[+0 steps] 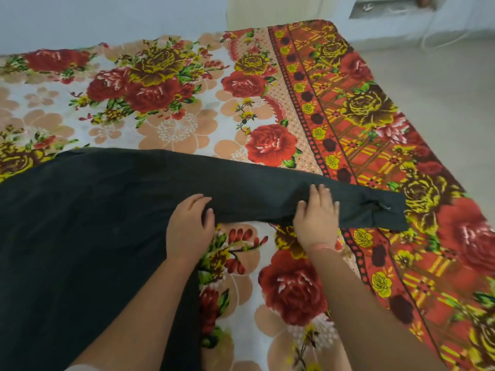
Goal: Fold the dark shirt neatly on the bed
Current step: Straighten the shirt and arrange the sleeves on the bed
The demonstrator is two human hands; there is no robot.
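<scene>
The dark shirt (88, 223) lies spread flat over the left half of the bed (174, 108). Its long sleeve (267, 194) stretches out to the right, ending in a buttoned cuff (385, 210). My left hand (188, 223) grips the sleeve's near edge where it joins the body, thumb curled over the cloth. Farther along, my right hand (317, 215) grips the same near edge, with fingers on top of the fabric. A thin red thread circles my right wrist.
A floral bedsheet with red roses covers the bed; its red and yellow border (361, 129) runs along the right side. Beyond that edge is pale floor (442, 89). A light wall stands behind the bed.
</scene>
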